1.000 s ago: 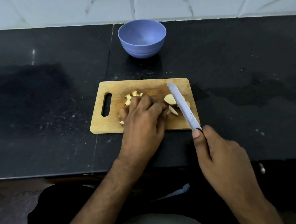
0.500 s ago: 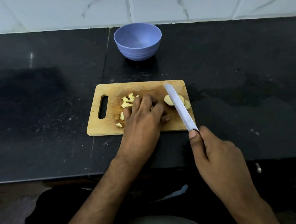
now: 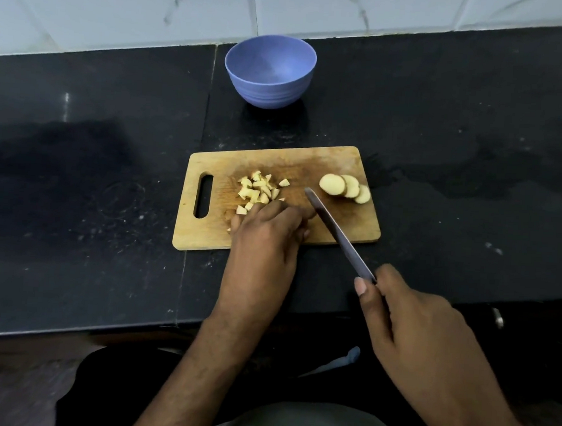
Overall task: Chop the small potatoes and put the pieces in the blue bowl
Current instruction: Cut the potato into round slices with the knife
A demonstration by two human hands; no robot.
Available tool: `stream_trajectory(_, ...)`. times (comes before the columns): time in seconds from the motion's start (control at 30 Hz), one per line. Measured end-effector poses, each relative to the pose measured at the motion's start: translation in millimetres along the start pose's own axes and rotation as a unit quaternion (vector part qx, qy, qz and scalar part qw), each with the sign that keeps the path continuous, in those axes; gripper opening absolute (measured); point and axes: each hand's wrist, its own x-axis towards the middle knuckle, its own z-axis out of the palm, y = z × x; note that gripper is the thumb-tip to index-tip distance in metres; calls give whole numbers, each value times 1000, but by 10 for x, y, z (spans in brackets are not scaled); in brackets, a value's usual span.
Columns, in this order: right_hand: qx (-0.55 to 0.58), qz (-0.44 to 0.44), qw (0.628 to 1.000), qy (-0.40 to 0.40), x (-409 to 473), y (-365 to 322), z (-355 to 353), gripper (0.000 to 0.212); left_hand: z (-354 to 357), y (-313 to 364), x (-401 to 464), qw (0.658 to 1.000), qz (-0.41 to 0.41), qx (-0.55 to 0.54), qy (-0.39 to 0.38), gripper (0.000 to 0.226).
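- The left hand [image 3: 265,235] lies knuckles-up on the near middle of the cutting board [image 3: 276,161], its fingers [image 3: 273,209] curled down against the wood at the near edge of the diced heap; whether they pinch a piece beneath cannot be told; the fingertips are hidden.
- The right hand [image 3: 411,323] hangs off the near edge of the desk [image 3: 107,235], fingers wrapped round the handle of a knife [image 3: 334,231], thumb laid along it; the blade slants up to the board's centre, its tip just beside the left hand's knuckles and short of the slices.
- The diced potato pieces [image 3: 258,190] sit in a loose pile toward the board's handle-slot end; three round potato slices [image 3: 345,187], overlapping like fallen tiles, lie at the far right corner of the board, still uncut.
- The blue bowl [image 3: 270,70] stands near the desk's far edge, against the tiled wall, well apart from the board; nothing shows inside it.
- Judgement: the pieces are light, firm and likely starch-wet, so slippery; the dice would be best gathered by cupped fingers or swept along the blade, not picked singly; the slices look stiff enough to pin flat from above, fingertips tucked back from the edge; the board, light wood on polished stone, may skid under pressure.
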Motion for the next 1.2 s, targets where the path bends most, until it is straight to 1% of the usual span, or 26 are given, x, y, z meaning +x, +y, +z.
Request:
stream_trajectory(0.1,19,5,1000,1,-4,11,3,32,-13,45,19,1000,-6,13,10,24)
stream_trajectory(0.2,40,7,999,6,27,34,-10,33,-10,132,119,1000,-8,25,12,32)
stream_trajectory(0.33,55,12,998,22,72,58,-42,34,34,176,236,1000,-7,11,-9,29)
stream_trajectory(0.43,58,22,998,16,95,48,-58,34,53,129,224,1000,-16,-15,-9,26)
stream_trajectory(0.5,54,21,998,15,102,34,-61,34,40,99,205,1000,-12,-22,-5,30)
stream_trajectory(0.63,43,10,999,9,113,17,-75,34,-38,31,155,1000,-2,19,4,36)
stream_trajectory(0.67,42,7,999,6,109,16,-71,34,-55,-5,140,1000,-8,22,7,33)
stream_trajectory(0.73,40,5,999,0,90,13,-66,34,-77,-73,119,999,-25,20,8,22)
stream_trajectory(0.83,45,5,999,-14,40,-22,-66,31,-71,-98,129,999,-28,42,5,11)
stream_trajectory(1.2,-7,18,999,-40,-73,-168,-141,28,4,-17,168,998,-54,43,8,12)
